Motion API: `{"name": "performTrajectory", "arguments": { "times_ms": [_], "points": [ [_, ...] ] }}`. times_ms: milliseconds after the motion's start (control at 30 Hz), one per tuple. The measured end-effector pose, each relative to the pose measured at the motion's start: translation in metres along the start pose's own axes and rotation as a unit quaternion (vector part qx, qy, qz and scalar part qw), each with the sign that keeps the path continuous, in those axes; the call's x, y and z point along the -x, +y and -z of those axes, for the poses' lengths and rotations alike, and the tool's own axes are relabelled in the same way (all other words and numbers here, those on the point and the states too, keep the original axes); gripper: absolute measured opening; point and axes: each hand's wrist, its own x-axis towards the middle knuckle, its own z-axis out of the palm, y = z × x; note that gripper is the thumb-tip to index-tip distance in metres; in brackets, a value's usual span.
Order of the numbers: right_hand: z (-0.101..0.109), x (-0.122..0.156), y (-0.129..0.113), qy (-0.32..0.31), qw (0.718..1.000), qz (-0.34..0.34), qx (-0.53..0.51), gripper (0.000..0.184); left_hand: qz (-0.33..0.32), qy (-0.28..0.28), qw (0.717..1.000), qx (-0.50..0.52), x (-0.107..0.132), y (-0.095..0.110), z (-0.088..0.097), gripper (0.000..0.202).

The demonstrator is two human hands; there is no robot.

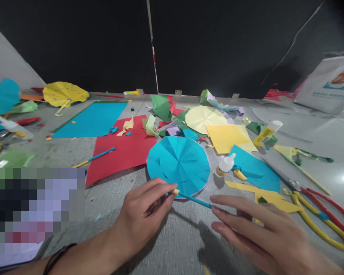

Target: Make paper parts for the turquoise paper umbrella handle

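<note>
A thin blue paper stick (199, 201) runs between my two hands, low over the table. My left hand (149, 202) pinches its left end, where a small yellow paper piece (176, 192) shows at the fingertips. Whether that piece wraps around the stick is hard to see. The fingertips of my right hand (255, 225) close on the stick's right end. Just beyond lies a round, folded blue paper disc (186, 156) with a pale purple edge. A white-capped glue bottle (225, 165) stands upright to its right.
Yellow- and red-handled scissors (312, 214) lie at right, near yellow paper scraps (271, 198) and a glue stick (268, 133). Red paper (123, 151) bears a blue-and-yellow stick (99, 155). A yellow paper fan (64, 93) lies far left; a white bag (329, 84) stands far right.
</note>
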Motion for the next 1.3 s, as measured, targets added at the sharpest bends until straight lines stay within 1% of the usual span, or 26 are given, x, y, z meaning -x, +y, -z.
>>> {"name": "performTrajectory", "arguments": {
  "times_ms": [167,267,367,533,600,700,800,867,1033,1133,1300],
  "points": [
    [0.004,-0.002,-0.001,-0.002,1.0,0.015,0.021,0.035,-0.068,-0.02,0.996,-0.046,0.001,-0.001,0.002,0.027],
    [0.004,0.0,-0.001,0.006,1.0,0.012,0.019,0.031,-0.076,-0.027,0.995,-0.05,-0.001,-0.001,0.002,0.025],
    [0.004,0.0,0.0,0.015,1.0,0.011,0.012,0.028,-0.067,-0.027,0.997,-0.041,-0.002,-0.001,0.001,0.02],
    [0.006,-0.006,-0.002,0.027,0.999,0.015,0.028,0.034,-0.064,-0.035,0.997,-0.038,-0.001,-0.002,0.001,0.021],
    [0.007,-0.007,-0.002,0.028,0.999,0.014,0.034,0.034,-0.051,-0.035,0.998,-0.028,-0.001,-0.002,0.001,0.021],
    [0.006,-0.007,-0.002,0.033,0.999,0.004,0.039,0.032,0.011,-0.039,0.999,0.007,-0.003,-0.001,0.001,0.018],
    [0.004,-0.002,-0.002,0.044,0.998,-0.022,0.033,0.026,0.083,-0.052,0.993,0.065,-0.007,0.001,0.002,0.017],
    [0.003,0.002,-0.001,0.05,0.997,-0.041,0.034,0.023,0.101,-0.057,0.988,0.098,-0.008,0.002,0.002,0.019],
    [0.004,0.003,-0.003,0.061,0.997,-0.046,0.033,0.027,0.07,-0.048,0.989,0.12,-0.006,-0.001,0.002,0.023],
    [0.004,0.003,-0.005,0.067,0.996,-0.049,0.027,0.028,0.064,-0.042,0.99,0.121,-0.005,-0.003,0.001,0.026],
    [0.005,0.0,-0.004,0.063,0.997,-0.05,0.014,0.029,0.055,-0.045,0.99,0.124,-0.007,-0.002,0.001,0.023]
  ]
}}
